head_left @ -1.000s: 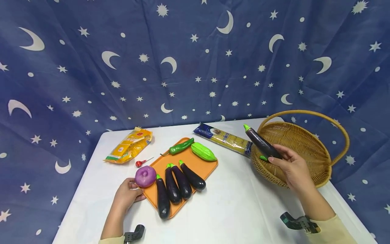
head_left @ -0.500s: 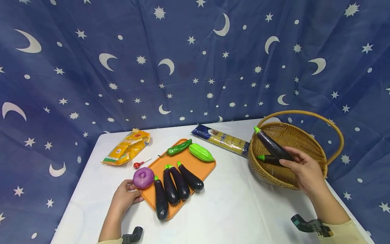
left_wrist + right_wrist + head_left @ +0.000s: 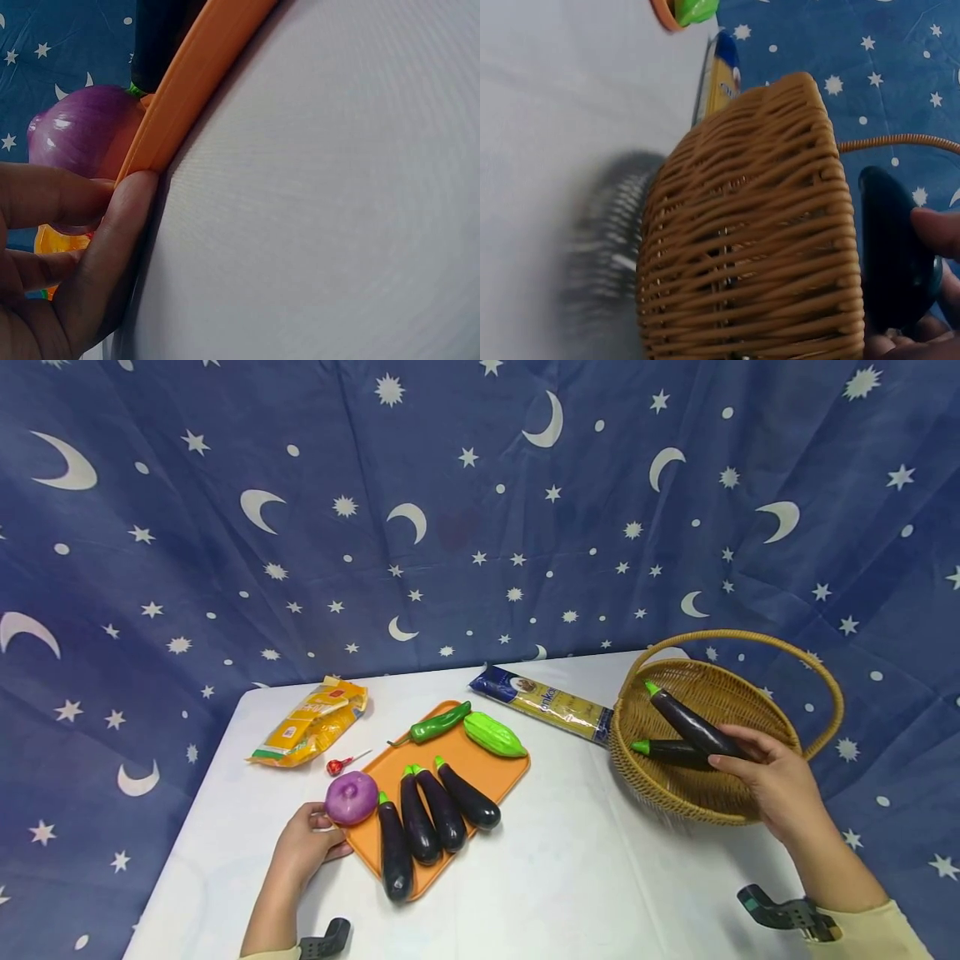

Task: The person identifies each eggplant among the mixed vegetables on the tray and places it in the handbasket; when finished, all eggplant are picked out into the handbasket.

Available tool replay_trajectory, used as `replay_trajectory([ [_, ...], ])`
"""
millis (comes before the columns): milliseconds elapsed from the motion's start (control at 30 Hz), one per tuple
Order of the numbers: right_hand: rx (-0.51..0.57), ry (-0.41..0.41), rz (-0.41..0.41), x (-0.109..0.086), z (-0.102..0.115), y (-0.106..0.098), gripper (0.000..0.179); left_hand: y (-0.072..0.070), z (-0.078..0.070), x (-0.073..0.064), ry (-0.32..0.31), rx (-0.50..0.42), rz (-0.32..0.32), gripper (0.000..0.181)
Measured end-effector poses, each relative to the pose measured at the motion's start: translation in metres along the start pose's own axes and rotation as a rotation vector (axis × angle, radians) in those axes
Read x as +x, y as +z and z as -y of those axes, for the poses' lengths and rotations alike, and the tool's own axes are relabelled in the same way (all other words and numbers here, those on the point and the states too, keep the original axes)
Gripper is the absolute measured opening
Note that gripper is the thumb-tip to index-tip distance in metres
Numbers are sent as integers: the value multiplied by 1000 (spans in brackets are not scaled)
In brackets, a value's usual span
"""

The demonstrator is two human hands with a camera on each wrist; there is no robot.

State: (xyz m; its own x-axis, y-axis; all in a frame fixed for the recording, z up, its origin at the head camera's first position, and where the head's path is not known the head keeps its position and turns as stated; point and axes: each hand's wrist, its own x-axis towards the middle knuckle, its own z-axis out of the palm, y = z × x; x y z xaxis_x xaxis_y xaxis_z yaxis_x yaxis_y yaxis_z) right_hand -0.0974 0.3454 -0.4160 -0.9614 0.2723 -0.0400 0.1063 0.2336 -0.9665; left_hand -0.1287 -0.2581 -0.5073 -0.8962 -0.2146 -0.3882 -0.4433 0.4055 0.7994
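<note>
My right hand [image 3: 776, 783] grips the thick end of a dark purple eggplant [image 3: 693, 722], its green tip tilted up and left, at the wicker basket [image 3: 648, 787]. Beneath it in the basket lies a second eggplant [image 3: 671, 753]. In the right wrist view, the held eggplant [image 3: 892, 251] shows past the basket's rim. Thumb and fingers of my left hand [image 3: 303, 843] pinch the edge of the orange tray [image 3: 176, 105]. A purple onion [image 3: 351, 798] sits by that hand at the tray's corner. Several eggplants [image 3: 420, 818] lie side by side on the tray.
A green chili pepper [image 3: 441, 723] and a light green ridged vegetable [image 3: 495, 735] lie on the tray's far part. Behind are a yellow bag [image 3: 311, 722], a red lollipop [image 3: 335, 767] and a pasta packet [image 3: 551, 703]. The basket's tall handle [image 3: 750, 637] arches over its opening.
My right hand has carried the eggplant right and down toward the basket's interior, uncovering more of the eggplant lying there. My left hand stays at the tray edge. The head view has shifted slightly.
</note>
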Motion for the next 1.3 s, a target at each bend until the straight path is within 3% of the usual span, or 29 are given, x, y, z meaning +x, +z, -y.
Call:
replay_trajectory([
  [200,-270,24,-9,4,0,-1,61,0,0,0,0,-11,7,71],
  [433,-450,32,5,9,-6,-1,64,0,0,0,-3,-33,15,70],
  [600,-572,-10,54,13,-10,0,59,0,0,1,-10,-18,6,70],
  [1033,-765,-81,166,23,-10,2,51,1,1,2,-12,-22,5,70],
  [1300,-772,-89,163,23,-9,3,54,1,-1,1,-20,-48,18,70],
])
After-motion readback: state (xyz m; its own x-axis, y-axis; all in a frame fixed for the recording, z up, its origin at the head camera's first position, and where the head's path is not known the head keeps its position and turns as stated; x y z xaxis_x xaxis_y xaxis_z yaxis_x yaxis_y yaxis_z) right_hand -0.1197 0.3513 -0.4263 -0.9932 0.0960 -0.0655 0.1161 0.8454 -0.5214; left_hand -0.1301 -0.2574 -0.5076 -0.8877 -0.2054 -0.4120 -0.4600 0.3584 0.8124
